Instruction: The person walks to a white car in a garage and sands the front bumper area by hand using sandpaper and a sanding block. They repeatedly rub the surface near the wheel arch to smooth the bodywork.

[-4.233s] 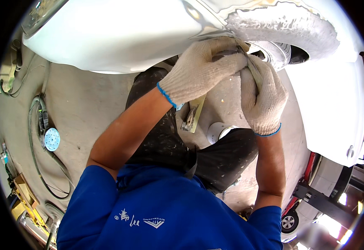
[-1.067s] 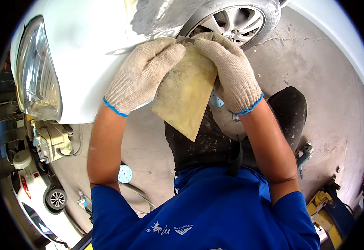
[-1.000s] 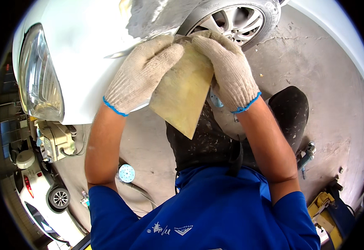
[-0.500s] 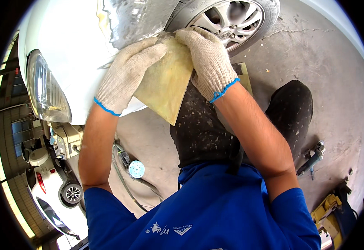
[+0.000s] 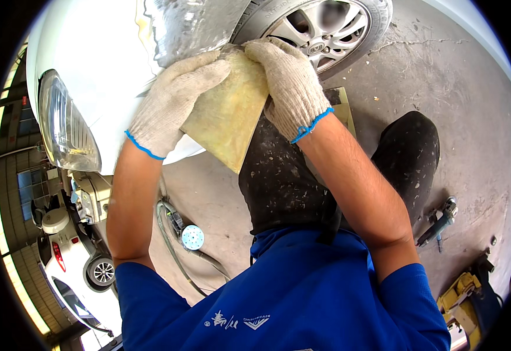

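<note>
Both my hands wear off-white knitted gloves with blue cuffs. Between them is a stiff-looking, yellowish rectangular sheet (image 5: 229,114), its free corner pointing down toward my lap. My left hand (image 5: 186,88) is closed on the sheet's upper left side, thumb lying over its face. At the upper right edge, my right hand (image 5: 287,73) grips it with bent fingers. The sheet's top end lies at the lower edge of a white car's fender (image 5: 115,52), beside a bare, scuffed metal patch (image 5: 194,26). The fingertips behind the sheet are hidden.
A car wheel (image 5: 319,44) stands just beyond my right hand; a headlight (image 5: 65,123) is at the left. On the concrete floor lie a hosed sander with a round pale-blue pad (image 5: 192,237), a power tool (image 5: 438,222) and yellow-and-dark gear (image 5: 460,292). Another white car (image 5: 71,257) is behind.
Both hands have shifted slightly left together with the sheet, whose lower corner is now a little further left and higher. The grip looks the same.
</note>
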{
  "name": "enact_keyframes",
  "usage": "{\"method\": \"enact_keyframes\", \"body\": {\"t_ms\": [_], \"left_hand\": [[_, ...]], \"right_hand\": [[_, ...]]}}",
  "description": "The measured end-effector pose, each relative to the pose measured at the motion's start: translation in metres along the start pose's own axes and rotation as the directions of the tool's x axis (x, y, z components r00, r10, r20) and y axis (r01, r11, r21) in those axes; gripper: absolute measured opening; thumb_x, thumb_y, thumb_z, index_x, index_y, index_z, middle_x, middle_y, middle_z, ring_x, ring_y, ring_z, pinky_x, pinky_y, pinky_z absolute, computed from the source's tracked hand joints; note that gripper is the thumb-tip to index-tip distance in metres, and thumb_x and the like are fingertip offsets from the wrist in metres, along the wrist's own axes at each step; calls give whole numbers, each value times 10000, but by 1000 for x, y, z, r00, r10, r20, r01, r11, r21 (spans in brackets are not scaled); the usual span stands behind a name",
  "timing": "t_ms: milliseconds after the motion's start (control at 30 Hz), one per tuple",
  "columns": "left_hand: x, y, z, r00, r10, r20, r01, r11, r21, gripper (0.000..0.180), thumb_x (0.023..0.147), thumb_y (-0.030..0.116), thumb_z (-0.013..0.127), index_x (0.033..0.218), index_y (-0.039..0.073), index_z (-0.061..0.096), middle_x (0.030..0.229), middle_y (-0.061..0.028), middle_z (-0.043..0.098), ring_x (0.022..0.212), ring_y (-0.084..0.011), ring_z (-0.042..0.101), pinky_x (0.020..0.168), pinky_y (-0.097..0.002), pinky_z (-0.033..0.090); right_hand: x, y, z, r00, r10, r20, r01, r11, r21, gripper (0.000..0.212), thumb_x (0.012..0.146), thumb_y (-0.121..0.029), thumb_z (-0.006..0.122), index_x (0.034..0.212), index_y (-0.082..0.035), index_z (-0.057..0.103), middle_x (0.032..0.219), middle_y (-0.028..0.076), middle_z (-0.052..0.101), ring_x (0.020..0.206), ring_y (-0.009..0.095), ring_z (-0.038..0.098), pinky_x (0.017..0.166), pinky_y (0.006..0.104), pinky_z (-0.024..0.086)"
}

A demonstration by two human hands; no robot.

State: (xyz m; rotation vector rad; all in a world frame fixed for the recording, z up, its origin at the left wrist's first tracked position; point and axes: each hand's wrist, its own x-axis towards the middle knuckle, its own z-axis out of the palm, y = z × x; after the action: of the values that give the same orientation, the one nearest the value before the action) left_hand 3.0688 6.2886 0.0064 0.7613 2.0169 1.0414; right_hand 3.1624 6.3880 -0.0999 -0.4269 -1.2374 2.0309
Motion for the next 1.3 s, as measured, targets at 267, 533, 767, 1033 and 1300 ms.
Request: {"method": "enact_keyframes", "body": {"t_ms": [267, 533, 767, 1033, 1300], "left_hand": [[-1, -1, -8, 1000, -1, 2, 1, 998, -68, 569, 848, 268, 689, 1261, -89, 526, 1142, -138, 626, 993, -174, 632, 832, -262, 510], [-8, 9, -8, 1000, -22, 18, 24, 995, -97, 579, 848, 271, 690, 1261, -97, 520, 1126, -141, 630, 994, -174, 634, 825, -266, 519], [-11, 2, -28, 997, -19, 81, 26, 995, -94, 548, 866, 259, 664, 1262, -93, 523, 1104, -131, 640, 985, -162, 633, 827, -253, 513], [-19, 0, -42, 997, 19, 73, -15, 998, -55, 508, 864, 243, 658, 1247, -75, 552, 1089, -116, 645, 950, -156, 627, 825, -252, 500], [-22, -2, -53, 998, -18, 65, 21, 999, -43, 526, 859, 240, 667, 1262, -74, 540, 1118, -129, 639, 969, -158, 627, 829, -258, 498]], "right_hand": [[-3, -25, 16, 924, 373, -85, -319, 874, 367, 163, 876, -124, 551, 941, 19, 596, 786, 59, 581, 693, 132, 543, 611, 282, 467], [-3, -25, 19, 928, 370, -47, -319, 852, 415, 145, 881, -105, 563, 987, -8, 583, 853, 73, 607, 770, 152, 629, 625, 292, 544], [-5, -24, 34, 929, 366, -56, -339, 902, 267, 177, 886, -126, 544, 997, 10, 572, 837, 76, 593, 708, 149, 592, 606, 280, 524], [-12, -29, 49, 934, 350, -66, -318, 903, 290, 210, 887, -142, 548, 1005, 28, 577, 831, 71, 588, 709, 140, 573, 600, 281, 497], [-17, -29, 56, 940, 332, -74, -302, 914, 269, 197, 893, -151, 545, 983, 19, 588, 758, 37, 552, 655, 120, 533, 579, 268, 470]]}}
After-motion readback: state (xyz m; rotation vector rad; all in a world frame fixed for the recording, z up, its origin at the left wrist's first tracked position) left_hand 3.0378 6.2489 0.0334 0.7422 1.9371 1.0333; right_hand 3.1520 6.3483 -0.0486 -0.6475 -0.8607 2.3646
